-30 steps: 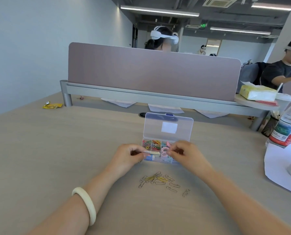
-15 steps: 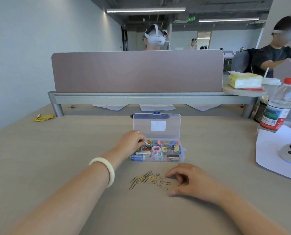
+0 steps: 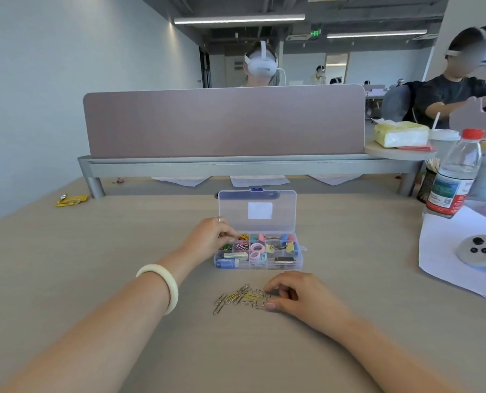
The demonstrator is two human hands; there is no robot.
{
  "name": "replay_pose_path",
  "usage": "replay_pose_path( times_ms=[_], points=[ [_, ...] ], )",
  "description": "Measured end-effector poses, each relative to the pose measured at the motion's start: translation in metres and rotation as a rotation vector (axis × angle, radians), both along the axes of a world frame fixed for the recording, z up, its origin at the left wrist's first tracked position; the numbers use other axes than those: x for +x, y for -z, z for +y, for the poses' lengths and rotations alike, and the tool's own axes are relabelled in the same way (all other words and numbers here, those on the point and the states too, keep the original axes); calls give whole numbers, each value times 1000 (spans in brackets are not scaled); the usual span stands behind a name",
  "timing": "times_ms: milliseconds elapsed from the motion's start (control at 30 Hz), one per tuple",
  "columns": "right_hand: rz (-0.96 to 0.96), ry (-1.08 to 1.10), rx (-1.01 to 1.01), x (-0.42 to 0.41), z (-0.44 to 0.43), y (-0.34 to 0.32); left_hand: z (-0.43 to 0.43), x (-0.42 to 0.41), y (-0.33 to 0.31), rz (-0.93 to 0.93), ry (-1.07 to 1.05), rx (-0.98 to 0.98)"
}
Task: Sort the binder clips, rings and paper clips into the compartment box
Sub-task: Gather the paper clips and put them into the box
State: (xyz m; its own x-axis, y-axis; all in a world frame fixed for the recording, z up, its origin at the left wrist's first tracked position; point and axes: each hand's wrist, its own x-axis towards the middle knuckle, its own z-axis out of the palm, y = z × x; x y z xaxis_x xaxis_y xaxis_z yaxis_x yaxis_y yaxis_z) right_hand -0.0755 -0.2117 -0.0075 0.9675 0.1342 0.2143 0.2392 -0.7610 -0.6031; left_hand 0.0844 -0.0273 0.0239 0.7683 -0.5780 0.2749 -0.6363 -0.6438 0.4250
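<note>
Left hand [image 3: 208,236]: fingers bunched at the far-left corner of the compartment box [image 3: 258,252], fingertips over the section of coloured paper clips. Whether anything is pinched in that grip cannot be told. A pale bangle [image 3: 162,285] sits on the left wrist.

Right hand [image 3: 298,296]: lying on the bench [image 3: 66,265], fingers curled, thumb and forefinger slightly parted at the right edge of the loose paper clips [image 3: 240,299]. The tips touch the nearest clips; none is lifted clear.

Loose paper clips: a small scatter of yellow and silver, flat on the bench just in front of the box, between the two hands.

Compartment box: clear plastic, lid [image 3: 257,211] standing upright at the back. Pink rings [image 3: 256,251] fill the middle sections, binder clips [image 3: 284,248] the right-hand sections, paper clips the far left. Two small white and blue items lie in the near-left sections; their nature is unclear.

Surroundings: a divider panel [image 3: 225,120] crosses the bench behind the box. A water bottle [image 3: 454,174] stands at the right, beside a white sheet of paper [image 3: 448,245] carrying a round grey object [image 3: 480,251]. A yellow wrapper [image 3: 71,199] lies far left. Nothing blocks the path between clips and box.
</note>
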Motion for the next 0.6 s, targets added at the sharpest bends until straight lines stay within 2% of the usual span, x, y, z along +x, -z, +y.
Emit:
replay_pose_path(
  times_ms=[367, 467, 600],
  points=[
    [-22, -1, -17, -1, 10, 1, 9, -8, 10, -41, -30, 28],
    [3, -6, 25, -2, 12, 0, 9, -9, 13, -39, -50, -36],
    [52, 20, 193, -4, 2, -3, 18, -19, 12, -15, -99, -226]
  ],
)
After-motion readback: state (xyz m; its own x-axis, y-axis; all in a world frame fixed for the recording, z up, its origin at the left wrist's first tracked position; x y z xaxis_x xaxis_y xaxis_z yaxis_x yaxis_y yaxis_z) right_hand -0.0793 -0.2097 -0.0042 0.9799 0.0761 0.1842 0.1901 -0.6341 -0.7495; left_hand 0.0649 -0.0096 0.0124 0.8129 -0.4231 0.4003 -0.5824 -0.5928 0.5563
